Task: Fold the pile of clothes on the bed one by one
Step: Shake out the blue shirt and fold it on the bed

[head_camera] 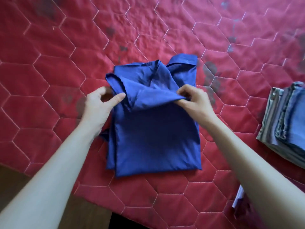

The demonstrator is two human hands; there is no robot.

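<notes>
At the centre of a red quilted bedspread stitched in pale hexagons lay a blue shirt, partly folded into a rough rectangle with its collar pointing toward 12 o'clock. Two bare forearms reached in from 7 and 5 o'clock. The right hand, at the shirt's 2 o'clock side, pinched a raised fold of blue cloth between thumb and curled fingers, lifting that flap off the layer beneath. The left hand, at the shirt's 10 o'clock edge, was curled loosely with its thumb lying against the rolled hem of a sleeve; whether the fingers behind actually gripped the cloth could not be told. The lower half of the shirt lay flat and smooth on the bedspread. Well apart at 3 o'clock, a stack of folded clothes in grey stripes and faded denim sat at the frame's edge. Near 5 o'clock, a scrap of pale lilac cloth showed beside the right forearm.
</notes>
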